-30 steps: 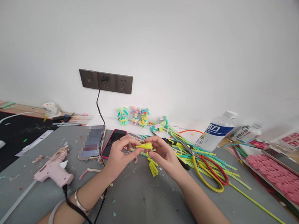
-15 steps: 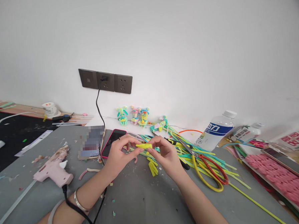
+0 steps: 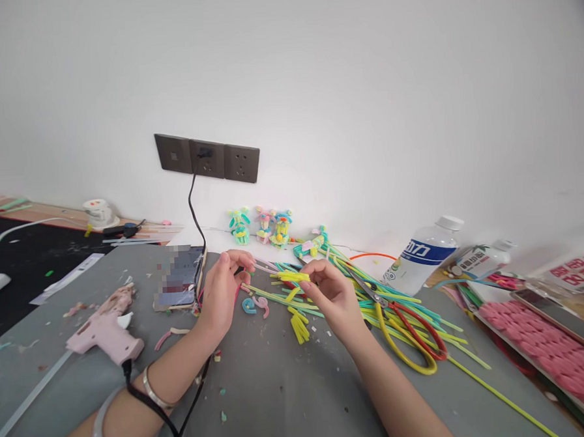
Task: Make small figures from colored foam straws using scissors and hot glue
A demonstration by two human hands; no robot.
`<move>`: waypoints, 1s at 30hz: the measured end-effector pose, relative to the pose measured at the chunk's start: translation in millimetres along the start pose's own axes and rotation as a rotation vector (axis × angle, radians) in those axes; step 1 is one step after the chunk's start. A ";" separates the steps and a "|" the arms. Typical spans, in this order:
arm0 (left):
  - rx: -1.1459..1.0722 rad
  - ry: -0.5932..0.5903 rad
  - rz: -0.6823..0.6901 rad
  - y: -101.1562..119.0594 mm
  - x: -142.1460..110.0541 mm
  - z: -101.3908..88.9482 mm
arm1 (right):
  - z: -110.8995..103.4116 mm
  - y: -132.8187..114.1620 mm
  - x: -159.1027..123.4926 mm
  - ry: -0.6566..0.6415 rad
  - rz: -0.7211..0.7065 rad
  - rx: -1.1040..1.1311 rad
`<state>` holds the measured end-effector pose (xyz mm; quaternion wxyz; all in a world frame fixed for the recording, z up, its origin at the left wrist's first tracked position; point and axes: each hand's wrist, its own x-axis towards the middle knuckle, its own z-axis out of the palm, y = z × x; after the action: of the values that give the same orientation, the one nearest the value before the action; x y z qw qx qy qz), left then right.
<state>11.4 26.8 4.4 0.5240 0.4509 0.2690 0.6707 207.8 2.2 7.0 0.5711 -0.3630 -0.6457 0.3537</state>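
Observation:
My right hand [image 3: 332, 294] pinches a small bundle of short yellow pipe cleaner pieces [image 3: 289, 277] between thumb and fingertips, above the table. Apart from it, to the left, is my left hand [image 3: 223, 294], its fingers loosely bent and spread with nothing visible in them. Another short yellow bundle [image 3: 300, 327] lies on the table below the right hand. Near it are a blue curl [image 3: 248, 305] and a pink curl [image 3: 261, 305]. Behind and right of the right hand spreads a heap of long green, yellow and teal pipe cleaners [image 3: 424, 316].
Scissors [image 3: 408, 336] with yellow and red handles lie on the heap. A pink glue gun [image 3: 105, 332] rests at the left, its black cord [image 3: 152, 408] crossing my left forearm. Small figures [image 3: 281, 229] stand by the wall. A bottle [image 3: 426, 254] stands at the right.
My left hand has let go of the yellow pieces and moved left. My right hand still holds them, and the blue and pink curls now show between the hands.

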 end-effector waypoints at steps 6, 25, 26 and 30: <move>-0.017 0.152 -0.066 6.7 4.6 1.7 | -2.4 -1.3 2.9 0.061 0.033 0.036; 0.038 -0.108 -0.123 2.6 -0.9 1.1 | -1.3 -1.3 0.2 -0.058 -0.046 0.035; 0.036 -0.113 -0.133 2.6 -1.0 1.3 | -1.3 -1.4 0.3 -0.047 -0.032 0.025; 0.140 -0.157 -0.164 2.8 -2.6 0.0 | -1.7 -2.9 1.3 0.021 0.005 -0.006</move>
<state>10.2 23.5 5.9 0.5637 0.5140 0.3093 0.5677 209.2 2.0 10.3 0.5761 -0.3701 -0.6396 0.3495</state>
